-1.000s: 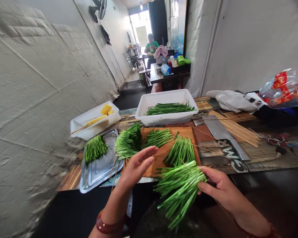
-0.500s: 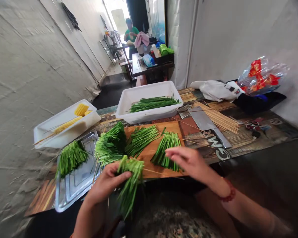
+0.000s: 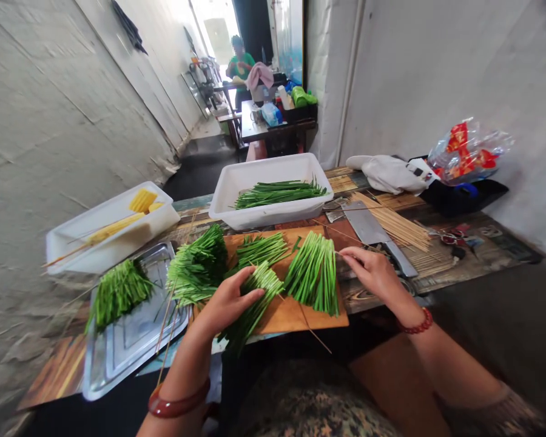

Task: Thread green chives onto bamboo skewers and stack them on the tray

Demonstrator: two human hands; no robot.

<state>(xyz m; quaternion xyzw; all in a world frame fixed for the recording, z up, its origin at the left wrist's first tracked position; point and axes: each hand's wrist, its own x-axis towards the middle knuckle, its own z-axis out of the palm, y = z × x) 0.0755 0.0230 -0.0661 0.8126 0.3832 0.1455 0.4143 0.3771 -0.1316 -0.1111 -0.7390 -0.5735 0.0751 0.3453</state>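
My left hand [image 3: 230, 302] is closed around a skewered bunch of garlic chives [image 3: 260, 290] above the near edge of the wooden cutting board [image 3: 273, 324]. A thin stick pokes out of that bunch toward the lower right. With thumb and fingertips, my right hand [image 3: 375, 274] pinches the end of a bamboo skewer [image 3: 339, 253] at the right side of another fanned chive bunch [image 3: 313, 276]. That bunch rests on the board. Behind my left hand lie a small chive bunch [image 3: 261, 247] and a thick pile of chives [image 3: 198, 264].
A metal tray [image 3: 134, 358] with a chive bunch [image 3: 121, 291] is at left. Behind stand white tubs with corn [image 3: 75, 264] and long chives [image 3: 221, 213]. A cleaver [image 3: 361, 221], loose skewers [image 3: 394, 221] and a white cap [image 3: 394, 173] are at right. A person [image 3: 241, 64] is far back.
My left hand has raised its chive bunch and moved right, over the board. My right hand has moved right and now pinches the skewer end. The right chive bunch has shifted and spread upward.
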